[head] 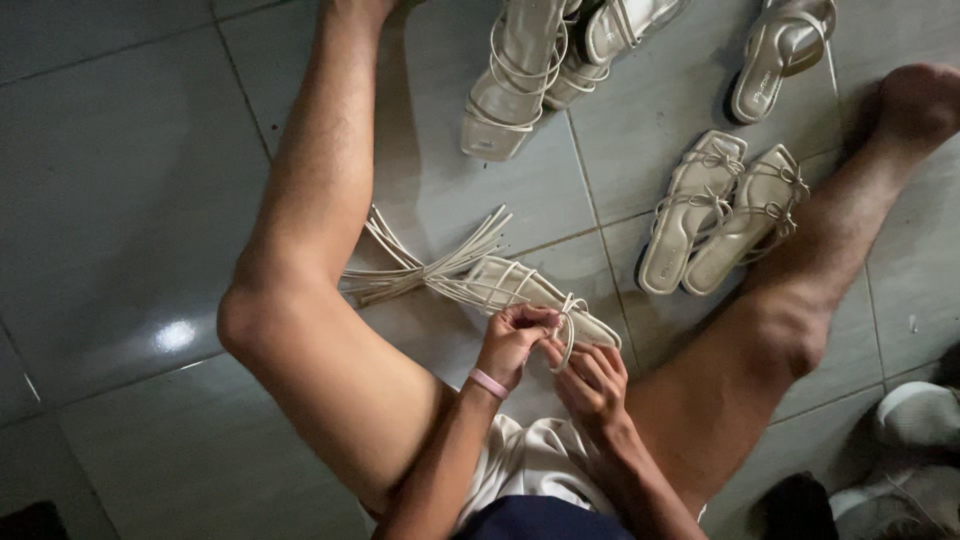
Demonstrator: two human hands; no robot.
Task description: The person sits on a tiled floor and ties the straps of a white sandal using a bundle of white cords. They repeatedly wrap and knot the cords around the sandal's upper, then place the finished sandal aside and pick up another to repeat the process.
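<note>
Strap work on a cream sandal, on the floor between the knees.

The cream strappy sandal (535, 300) lies on the grey tiled floor (130, 200), between the person's spread legs, toe toward the loose fan of straps (420, 265) that trails to the left. Left hand (512, 338) is pinched shut on a thin strap loop (568, 330) at the heel end; right hand (592, 380) sits just under it, fingers curled on the same loop. To do it well, my read: keep the sole flat on the floor, hold tension with one hand, feed with the other, don't twist the strap. Finished-looking pair of tied sandals (720, 215) sits to the right near the right leg; three more sandals (560, 60) lie along the floor's far edge.
</note>
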